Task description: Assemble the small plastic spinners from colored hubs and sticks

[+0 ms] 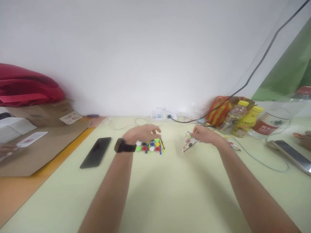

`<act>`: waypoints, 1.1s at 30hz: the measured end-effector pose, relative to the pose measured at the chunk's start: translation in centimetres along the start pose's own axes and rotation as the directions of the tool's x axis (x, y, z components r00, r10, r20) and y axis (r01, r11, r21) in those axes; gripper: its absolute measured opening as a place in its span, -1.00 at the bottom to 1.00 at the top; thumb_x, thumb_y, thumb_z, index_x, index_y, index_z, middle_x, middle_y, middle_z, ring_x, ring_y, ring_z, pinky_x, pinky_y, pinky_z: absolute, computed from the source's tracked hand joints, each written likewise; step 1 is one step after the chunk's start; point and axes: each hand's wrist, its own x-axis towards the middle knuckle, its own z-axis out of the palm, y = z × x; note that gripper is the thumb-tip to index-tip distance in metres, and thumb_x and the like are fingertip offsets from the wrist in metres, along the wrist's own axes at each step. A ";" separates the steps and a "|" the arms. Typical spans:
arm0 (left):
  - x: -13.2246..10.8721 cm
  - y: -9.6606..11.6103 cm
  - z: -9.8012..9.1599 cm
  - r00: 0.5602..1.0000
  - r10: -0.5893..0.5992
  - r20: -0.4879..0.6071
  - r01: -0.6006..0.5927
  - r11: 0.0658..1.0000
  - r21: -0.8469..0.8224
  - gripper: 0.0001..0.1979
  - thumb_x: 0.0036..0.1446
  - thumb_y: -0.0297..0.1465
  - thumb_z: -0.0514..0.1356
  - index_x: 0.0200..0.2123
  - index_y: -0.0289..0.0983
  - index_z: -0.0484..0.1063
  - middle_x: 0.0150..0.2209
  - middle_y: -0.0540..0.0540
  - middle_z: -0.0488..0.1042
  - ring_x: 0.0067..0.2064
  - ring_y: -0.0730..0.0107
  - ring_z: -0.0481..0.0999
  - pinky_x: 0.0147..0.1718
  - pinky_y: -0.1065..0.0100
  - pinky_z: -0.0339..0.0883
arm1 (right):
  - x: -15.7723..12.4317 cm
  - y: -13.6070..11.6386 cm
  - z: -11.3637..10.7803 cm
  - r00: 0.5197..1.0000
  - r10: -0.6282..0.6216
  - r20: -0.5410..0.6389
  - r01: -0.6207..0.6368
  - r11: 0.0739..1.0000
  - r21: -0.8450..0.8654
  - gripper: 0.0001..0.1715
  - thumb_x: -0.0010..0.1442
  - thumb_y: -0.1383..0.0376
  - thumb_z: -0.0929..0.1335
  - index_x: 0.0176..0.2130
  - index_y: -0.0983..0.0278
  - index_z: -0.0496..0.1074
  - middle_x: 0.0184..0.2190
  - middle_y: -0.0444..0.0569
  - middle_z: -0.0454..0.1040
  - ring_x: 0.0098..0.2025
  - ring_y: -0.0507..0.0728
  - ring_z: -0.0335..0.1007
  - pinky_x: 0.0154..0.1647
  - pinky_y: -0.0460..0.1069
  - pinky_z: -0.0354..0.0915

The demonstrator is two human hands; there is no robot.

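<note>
Small round paint pots (152, 149) in several colours lie in rows on the pale green table (155, 194), with thin coloured sticks (161, 147) across and beside them. Just above the pots is my left hand (143, 133), a black watch on its wrist, thumb and fingers apart and nothing seen between them. To the right, my right hand (202, 133) pinches the edge of a small, colourfully printed flat piece (189, 142), which is tilted over the table. The print on it is blurred.
A black phone (96, 152) lies at the left, near brown cardboard (55, 142) and a red bag (29, 85). Bottles (247, 121), a large jug (267, 124), a cable (264, 165) and another phone (293, 155) are right. Other people's hands (303, 139) show at both edges.
</note>
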 end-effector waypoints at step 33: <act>2.4 1.1 2.8 0.994 0.104 -0.043 -0.107 0.991 -0.080 -0.53 0.18 -0.01 0.19 0.04 -0.12 0.54 0.00 -0.10 0.61 -0.14 0.21 0.61 -0.28 0.37 0.36 | 3.9 3.6 -3.7 0.750 0.294 -0.593 0.277 0.674 0.685 -0.65 0.20 0.27 0.27 -0.12 0.30 0.56 -0.20 0.11 0.60 -0.30 0.18 0.52 -0.28 0.05 0.44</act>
